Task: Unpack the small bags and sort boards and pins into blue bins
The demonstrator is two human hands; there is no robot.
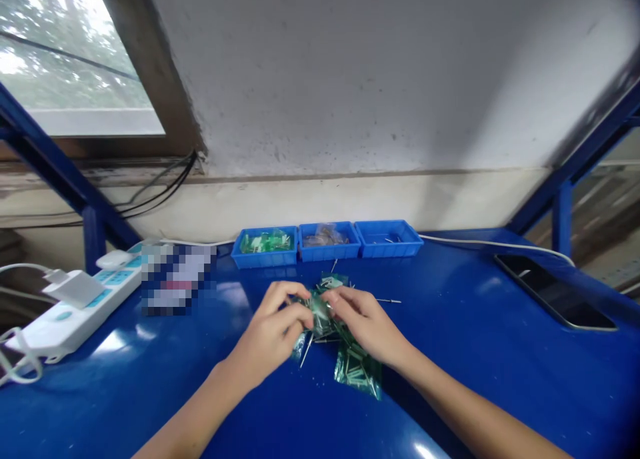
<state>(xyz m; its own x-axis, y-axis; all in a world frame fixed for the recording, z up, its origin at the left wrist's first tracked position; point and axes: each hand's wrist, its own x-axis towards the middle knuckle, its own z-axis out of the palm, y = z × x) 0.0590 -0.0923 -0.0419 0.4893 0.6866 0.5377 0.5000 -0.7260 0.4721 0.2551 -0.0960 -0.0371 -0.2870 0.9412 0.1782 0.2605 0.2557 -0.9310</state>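
Both hands meet over a small pile on the blue table. My left hand [280, 325], fingers curled, grips the left side of a small green-tinted plastic bag [320, 311]. My right hand [367, 322] pinches the right side of that bag between thumb and fingers. What is in the bag is blurred. Another green bag [357, 372] with short pale metal pieces lies below my right hand, and one more [334, 282] lies just beyond. Thin metal pins like blind rivets are scattered around, one [307, 351] beside my left hand and another [389, 301] to the right.
Three blue trays stand along the wall: one with green bags [265, 259], a middle one [329, 253] with clear bags, a right one [390, 249] with a few pins. A power strip [75, 312] and a blurred-out item [175, 282] are left, a phone [555, 292] right.
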